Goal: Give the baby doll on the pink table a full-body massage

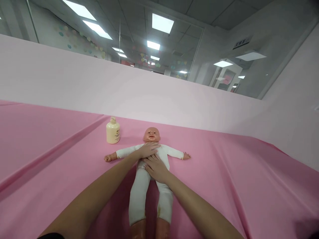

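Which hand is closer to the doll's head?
The left hand: it lies high on the doll, while the right hand rests lower, nearer the legs.

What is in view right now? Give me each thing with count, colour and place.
Doll: 1, white body with pinkish-tan head, hands and lower legs, on its back, centre.
Pump bottle: 1, cream, upright, left of the doll's head.
Cover: 1, pink, creased, beneath doll and bottle.
Low wall: 1, whitish, behind the cover.
Glass: pane count unclear, greyish, above the wall.
Ceiling lights: several, white, upper view.
Dots: many, mixed colours, upper left.
Left hand: 1, bare, flat on the doll's upper chest.
Right hand: 1, bare, flat on its belly.
Cuff or band: 1, black, left arm.
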### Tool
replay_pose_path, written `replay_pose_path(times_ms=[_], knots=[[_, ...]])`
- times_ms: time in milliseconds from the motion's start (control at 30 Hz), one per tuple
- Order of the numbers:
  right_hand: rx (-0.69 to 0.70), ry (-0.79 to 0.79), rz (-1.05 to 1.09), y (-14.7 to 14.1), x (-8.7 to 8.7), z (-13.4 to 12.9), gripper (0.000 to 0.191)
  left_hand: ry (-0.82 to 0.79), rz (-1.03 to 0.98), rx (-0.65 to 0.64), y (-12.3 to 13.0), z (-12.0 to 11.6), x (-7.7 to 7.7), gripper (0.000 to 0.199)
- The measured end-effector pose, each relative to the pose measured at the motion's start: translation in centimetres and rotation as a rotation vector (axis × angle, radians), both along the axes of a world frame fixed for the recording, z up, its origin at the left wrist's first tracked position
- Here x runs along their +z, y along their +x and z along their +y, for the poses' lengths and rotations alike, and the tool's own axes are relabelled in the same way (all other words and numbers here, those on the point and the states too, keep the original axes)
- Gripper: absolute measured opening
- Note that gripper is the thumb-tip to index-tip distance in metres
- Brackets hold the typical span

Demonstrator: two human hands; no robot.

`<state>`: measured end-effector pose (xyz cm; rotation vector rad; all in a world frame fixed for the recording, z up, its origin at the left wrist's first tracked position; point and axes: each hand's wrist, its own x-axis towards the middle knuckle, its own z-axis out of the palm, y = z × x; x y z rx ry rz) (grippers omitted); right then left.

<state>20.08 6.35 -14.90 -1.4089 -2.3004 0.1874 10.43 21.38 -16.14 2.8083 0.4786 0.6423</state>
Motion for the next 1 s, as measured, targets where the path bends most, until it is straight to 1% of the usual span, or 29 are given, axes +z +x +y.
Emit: replay_pose_path(times_ms=[100,167,200,233,300,367,433,467,500,533,600,633,700,767,800,900,933,1000], knots=[[0.031,-0.152,0.138,1.3,0.0,-1.3,0.040,0.055,0.073,-0.008,-1.1,0.2,-1.0,0.047],[0.021,-0.216,0.235,2.8,-0.8,-2.0,0.043,0.074,0.102,-0.021,-2.0,-0.7,-1.4,0.049],[0.003,-0.228,0.273,3.7,-1.4,-2.3,0.046,0.053,0.115,-0.026,-2.6,-1.5,-1.4,0.049],[-0.032,-0.235,0.303,4.7,-2.0,-2.6,0.050,0.015,0.123,-0.029,-3.1,-2.3,-1.3,0.050],[-0.147,-0.251,0.342,6.9,-3.2,-2.8,0.060,-0.065,0.111,-0.048,-4.3,-4.1,-1.0,0.051],[-0.249,-0.301,0.334,8.7,-3.6,-2.4,0.068,-0.105,0.073,-0.105,-5.2,-6.1,-0.3,0.051],[-0.297,-0.307,0.310,9.8,-2.8,-1.4,0.072,-0.127,0.041,-0.186,-5.5,-7.9,0.7,0.049],[-0.288,-0.275,0.287,9.9,-2.0,-0.7,0.071,-0.134,0.029,-0.235,-5.4,-8.7,1.1,0.048],[-0.257,-0.219,0.258,9.7,-1.1,0.2,0.069,-0.134,0.016,-0.277,-5.2,-9.3,1.5,0.047],[-0.196,-0.152,0.216,9.2,-0.1,1.1,0.066,-0.129,0.006,-0.312,-4.8,-9.9,1.8,0.047],[-0.059,-0.057,0.155,7.5,1.4,3.2,0.061,-0.109,-0.010,-0.338,-4.0,-10.6,2.1,0.045],[-0.007,-0.046,0.131,6.5,1.8,4.2,0.059,-0.102,-0.014,-0.332,-3.6,-10.7,2.0,0.045],[0.059,-0.061,0.064,4.7,1.8,6.0,0.057,-0.103,-0.023,-0.302,-3.0,-10.7,1.5,0.044],[0.064,-0.069,0.029,3.8,1.1,7.3,0.055,-0.117,-0.036,-0.288,-2.8,-10.2,0.9,0.043],[0.059,-0.069,0.032,3.8,0.5,7.6,0.054,-0.128,-0.046,-0.294,-3.0,-9.9,0.7,0.042],[0.034,-0.076,0.100,5.4,-1.2,7.4,0.054,-0.180,-0.083,-0.309,-4.0,-8.2,0.3,0.040],[0.010,-0.087,0.135,6.2,-1.8,6.9,0.056,-0.199,-0.090,-0.292,-4.4,-7.5,0.2,0.041],[-0.077,-0.127,0.223,7.8,-3.0,5.3,0.060,-0.226,-0.091,-0.206,-5.4,-6.0,0.0,0.044]])
